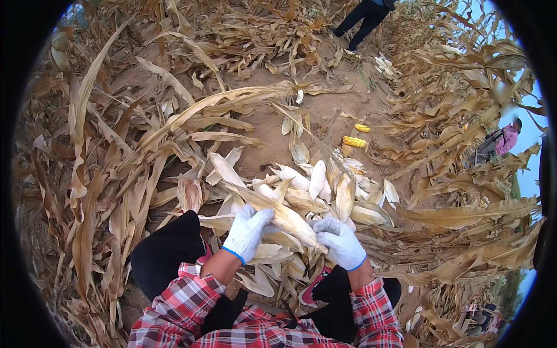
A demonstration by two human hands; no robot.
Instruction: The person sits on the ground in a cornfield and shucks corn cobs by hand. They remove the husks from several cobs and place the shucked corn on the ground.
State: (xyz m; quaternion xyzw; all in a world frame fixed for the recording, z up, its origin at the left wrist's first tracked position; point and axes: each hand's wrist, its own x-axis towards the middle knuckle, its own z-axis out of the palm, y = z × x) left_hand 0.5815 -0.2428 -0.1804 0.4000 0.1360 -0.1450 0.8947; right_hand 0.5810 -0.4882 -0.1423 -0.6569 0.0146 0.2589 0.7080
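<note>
Both hands wear white knit gloves with blue cuffs. Between them lies one ear of corn in its dry, pale husk (289, 219), slanting from upper left to lower right. My left hand (250, 228) grips its middle, thumb on top and the fingers partly hidden beneath. My right hand (338, 242) pinches the lower right end of the same ear. Under and beyond the hands spreads a heap of husked-over ears and loose husks (304, 198). Farther out, two bare yellow corn cobs, a larger one (354, 142) and a smaller one (362, 128), rest near the soil.
Dry corn stalks and leaves (109, 174) cover the left, with more stalks (461, 209) on the right. Bare soil (265, 152) shows beyond the heap. A person in dark trousers (365, 19) stands at the top near a small pale pile (385, 65); another in pink (507, 139) is far right.
</note>
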